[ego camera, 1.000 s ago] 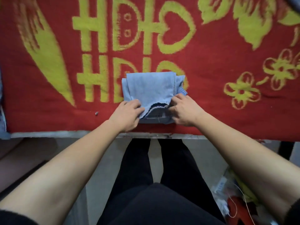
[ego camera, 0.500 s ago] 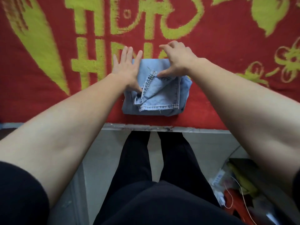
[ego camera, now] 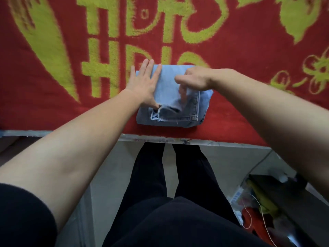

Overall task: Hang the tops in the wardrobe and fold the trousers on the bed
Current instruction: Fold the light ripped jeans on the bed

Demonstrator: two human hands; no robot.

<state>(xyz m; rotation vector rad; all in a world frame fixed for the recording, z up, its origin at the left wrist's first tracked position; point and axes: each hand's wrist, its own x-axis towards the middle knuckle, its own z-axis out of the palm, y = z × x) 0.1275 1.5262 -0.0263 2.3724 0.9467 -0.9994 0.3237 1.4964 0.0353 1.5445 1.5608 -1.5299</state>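
Nearest to us we see the person's legs (ego camera: 154,175) in black cloth, standing close against the bed (ego camera: 151,139). To the right on the floor is a heap of clutter (ego camera: 256,207) with red and yellow pieces that we cannot name. Above the legs runs the grey edge of the bed, which is covered by a red blanket (ego camera: 249,56) with large yellow-green signs and flowers. Just behind this edge the pale blue jeans (ego camera: 169,82) lie on the blanket, folded into a small thick packet. The left hand (ego camera: 142,84) lies flat on the left part of the packet, fingers straight and pressing down, their tips reaching past the far edge. The right hand (ego camera: 197,78) is over the right part, fingers curled downward and pinching the top layer of denim, which is lifted a little there; the fingertips themselves are blurred.
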